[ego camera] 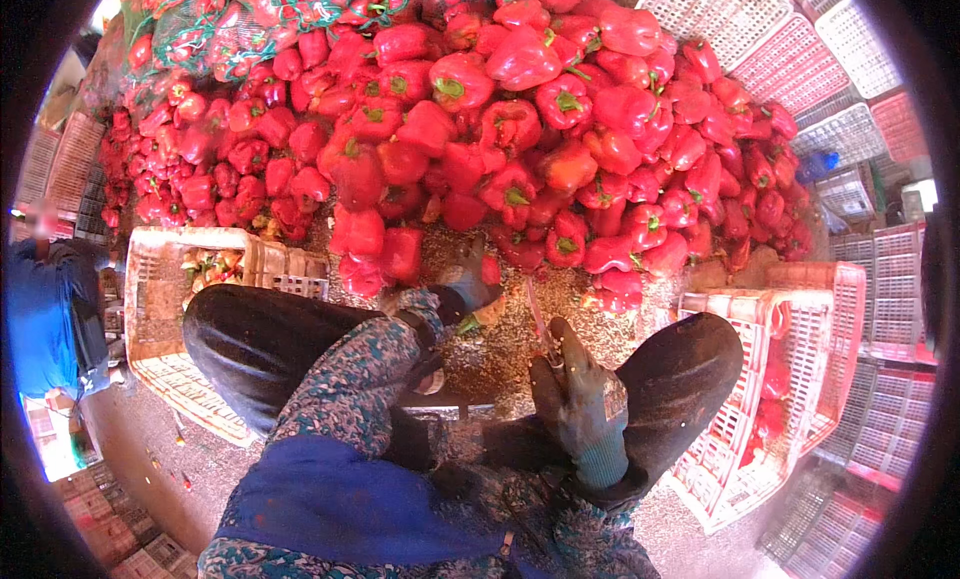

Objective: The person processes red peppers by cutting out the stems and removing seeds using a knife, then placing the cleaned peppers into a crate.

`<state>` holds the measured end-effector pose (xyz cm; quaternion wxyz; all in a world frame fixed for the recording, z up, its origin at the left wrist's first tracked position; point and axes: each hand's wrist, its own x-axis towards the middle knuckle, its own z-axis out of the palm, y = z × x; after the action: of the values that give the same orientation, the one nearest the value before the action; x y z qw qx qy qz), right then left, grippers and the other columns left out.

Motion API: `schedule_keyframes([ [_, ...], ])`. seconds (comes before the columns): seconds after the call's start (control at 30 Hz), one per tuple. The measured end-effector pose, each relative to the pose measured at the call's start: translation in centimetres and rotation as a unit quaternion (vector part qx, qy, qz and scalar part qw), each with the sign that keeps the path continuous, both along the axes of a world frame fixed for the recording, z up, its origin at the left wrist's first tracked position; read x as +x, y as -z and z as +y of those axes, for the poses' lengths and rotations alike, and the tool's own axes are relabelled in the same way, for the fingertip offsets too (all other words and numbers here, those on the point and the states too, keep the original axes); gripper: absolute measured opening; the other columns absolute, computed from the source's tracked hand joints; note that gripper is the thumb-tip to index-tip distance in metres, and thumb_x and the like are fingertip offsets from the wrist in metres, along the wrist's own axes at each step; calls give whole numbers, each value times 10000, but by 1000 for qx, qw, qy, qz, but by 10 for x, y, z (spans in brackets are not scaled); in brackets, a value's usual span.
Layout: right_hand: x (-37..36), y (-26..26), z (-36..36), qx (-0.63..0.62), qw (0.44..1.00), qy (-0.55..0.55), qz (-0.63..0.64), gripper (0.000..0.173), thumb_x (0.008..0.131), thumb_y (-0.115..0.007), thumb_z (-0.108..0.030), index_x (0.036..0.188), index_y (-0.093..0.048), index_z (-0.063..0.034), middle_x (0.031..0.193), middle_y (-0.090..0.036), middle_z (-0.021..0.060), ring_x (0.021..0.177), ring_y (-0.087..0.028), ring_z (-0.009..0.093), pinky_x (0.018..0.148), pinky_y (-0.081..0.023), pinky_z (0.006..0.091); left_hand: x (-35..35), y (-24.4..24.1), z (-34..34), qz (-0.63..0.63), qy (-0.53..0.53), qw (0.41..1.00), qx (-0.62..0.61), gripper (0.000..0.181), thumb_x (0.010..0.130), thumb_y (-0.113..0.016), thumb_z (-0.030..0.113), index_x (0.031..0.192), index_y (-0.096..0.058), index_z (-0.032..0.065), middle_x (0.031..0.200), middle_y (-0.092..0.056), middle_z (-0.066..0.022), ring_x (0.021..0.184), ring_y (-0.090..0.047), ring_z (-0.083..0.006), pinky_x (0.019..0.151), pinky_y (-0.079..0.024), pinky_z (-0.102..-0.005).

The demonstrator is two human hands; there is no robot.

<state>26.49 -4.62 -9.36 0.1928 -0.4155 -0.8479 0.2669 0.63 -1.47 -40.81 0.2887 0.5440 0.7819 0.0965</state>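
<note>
My left hand, in a grey work glove, reaches forward to the near edge of a heap of red bell peppers. It is blurred, and a small red pepper piece shows right beside its fingers; whether they grip it I cannot tell. My right hand, also gloved, is closed around the handle of a knife above my right thigh. The thin blade points away from me towards the heap. Under my left wrist a yellowish-green pepper scrap lies on seed-covered ground.
At my left knee stands a plastic crate with pepper trimmings. Another crate at my right holds red peppers. Green net sacks of peppers lie behind the heap. Stacked crates line the right; a person in blue is at far left.
</note>
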Motion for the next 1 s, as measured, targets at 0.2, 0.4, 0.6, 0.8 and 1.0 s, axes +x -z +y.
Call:
schedule_keyframes([
  [0.2, -5, -15, 1, -98, 991, 67, 68, 510, 931, -659, -199, 1404, -508, -83, 831, -672, 122, 636, -655, 190, 572, -510, 344, -5, -66, 2, -83, -5, 992, 90, 1227, 671, -846, 501, 1572, -144, 53, 1549, -343, -206, 1412, -351, -375, 1175, -281, -485],
  [0.4, -14, -37, 7, -240, 952, 132, 140, 473, 937, -646, -161, 1391, -538, -81, 742, -621, 36, 601, -599, 101, 544, -478, 295, -7, -52, -9, -111, 16, 985, 129, 1194, 682, -860, 470, 1564, -173, 53, 1539, -366, -187, 1396, -378, -363, 1162, -306, -484],
  [0.6, 0, -23, 10, -213, 956, 142, 145, 453, 964, -612, -167, 1385, -521, -26, 828, -660, 68, 596, -601, 107, 521, -473, 262, 5, -67, 8, -296, 51, 934, 194, 1154, 690, -880, 444, 1548, -218, 49, 1519, -397, -164, 1376, -407, -328, 1143, -340, -469],
  [0.8, 6, -34, 26, -317, 837, 254, 368, 474, 965, -593, -167, 1386, -482, 21, 882, -685, 102, 556, -563, 103, 487, -440, 251, 39, -274, 30, -379, 109, 882, 257, 1201, 648, -919, 454, 1529, -237, 6, 1436, -457, -168, 1315, -463, -273, 1110, -378, -433],
  [1.0, -3, -95, 31, -367, 833, 214, 354, 309, 942, -599, -134, 1214, -586, 14, 741, -622, 47, 548, -564, 112, 489, -440, 267, 38, -411, -2, -255, 220, 867, 368, 1194, 681, -894, 441, 1531, -201, -34, 1386, -468, -223, 1300, -475, -335, 1079, -400, -448],
])
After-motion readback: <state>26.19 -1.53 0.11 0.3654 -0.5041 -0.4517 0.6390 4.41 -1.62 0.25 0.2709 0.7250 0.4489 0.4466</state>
